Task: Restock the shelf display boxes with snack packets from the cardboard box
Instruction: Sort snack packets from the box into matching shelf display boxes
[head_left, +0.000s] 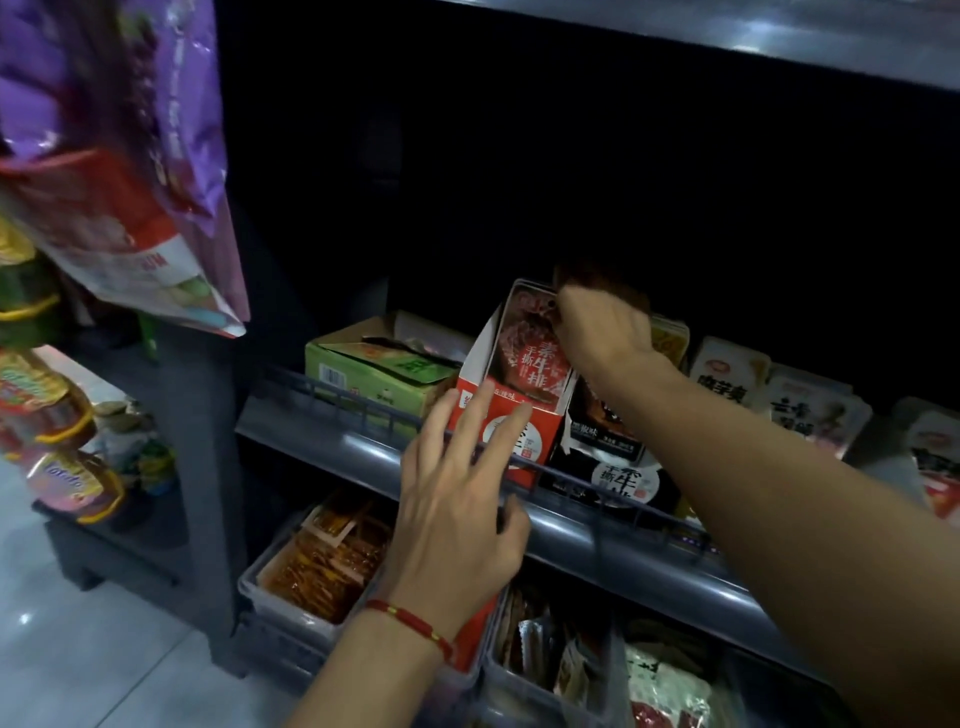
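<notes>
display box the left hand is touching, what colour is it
Red and white display box, left hand fingers on its front; head view.

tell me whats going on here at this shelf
A person is restocking a shop shelf. The right hand reaches over the top of the red display box, gripping dark snack packets at its opening. The left hand, fingers spread, touches the front of that box. A green box sits to its left, a black box to its right.

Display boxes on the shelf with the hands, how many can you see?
3. A green display box sits on the left, a red display box in the middle under both hands, and a black display box right beside it. More may be hidden behind the right arm.
</notes>
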